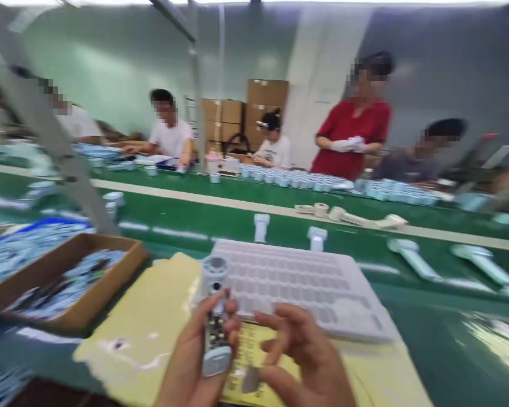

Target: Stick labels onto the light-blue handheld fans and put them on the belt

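Note:
A light-blue handheld device with a round head (216, 270) stands in my left hand (190, 353), the fingers wrapped round its handle. The handle's front is uncovered, and small inner parts show, too blurred to name. My right hand (307, 353) is just to the right, thumb and fingers curled. At its thumb tip is a small flat grey piece (250, 379), seemingly pinched; its kind is unclear. Beneath both hands lies a yellow sheet with dark markings (248, 350). Behind them is a whitish compartment tray (360, 277).
A cardboard box (74, 314) of light-blue and dark parts sits at left, beside a blue bin (34, 226). Light-blue devices (415, 260) lie on the green conveyor (173, 217). A slanted metal post (63, 141) rises at left. Co-workers sit or stand across the line.

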Motion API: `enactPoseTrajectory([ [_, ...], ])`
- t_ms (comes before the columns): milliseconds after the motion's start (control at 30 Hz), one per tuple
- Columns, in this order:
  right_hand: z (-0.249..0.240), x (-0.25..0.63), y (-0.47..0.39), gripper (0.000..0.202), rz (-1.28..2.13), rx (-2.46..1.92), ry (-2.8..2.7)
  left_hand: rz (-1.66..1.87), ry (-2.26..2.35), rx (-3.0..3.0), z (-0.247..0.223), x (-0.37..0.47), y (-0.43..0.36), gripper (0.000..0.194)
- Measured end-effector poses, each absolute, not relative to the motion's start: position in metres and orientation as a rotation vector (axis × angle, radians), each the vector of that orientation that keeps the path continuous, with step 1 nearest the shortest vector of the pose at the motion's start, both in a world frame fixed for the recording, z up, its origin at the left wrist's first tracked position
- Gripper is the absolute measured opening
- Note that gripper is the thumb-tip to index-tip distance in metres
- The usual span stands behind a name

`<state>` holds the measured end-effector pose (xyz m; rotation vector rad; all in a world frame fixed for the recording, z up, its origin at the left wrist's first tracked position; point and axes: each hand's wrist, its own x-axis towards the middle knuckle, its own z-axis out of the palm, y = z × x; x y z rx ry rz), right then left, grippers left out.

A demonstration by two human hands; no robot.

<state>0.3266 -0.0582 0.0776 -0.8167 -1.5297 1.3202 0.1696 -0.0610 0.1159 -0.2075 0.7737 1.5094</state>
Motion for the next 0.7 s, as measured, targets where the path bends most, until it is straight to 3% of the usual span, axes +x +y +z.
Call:
enactPoseTrajectory([
  [167,0.094,0.293,-0.048,0.056,1.543,-0.578,-1.277,1.488,0.953,-0.290,0.125,0.169,-0.051,0.016],
  [700,0.108,0.288,-0.044,0.061,1.581,-0.735,-1.262,1.629,1.004,-0.161,0.124,0.176,-0.043,0.019],
])
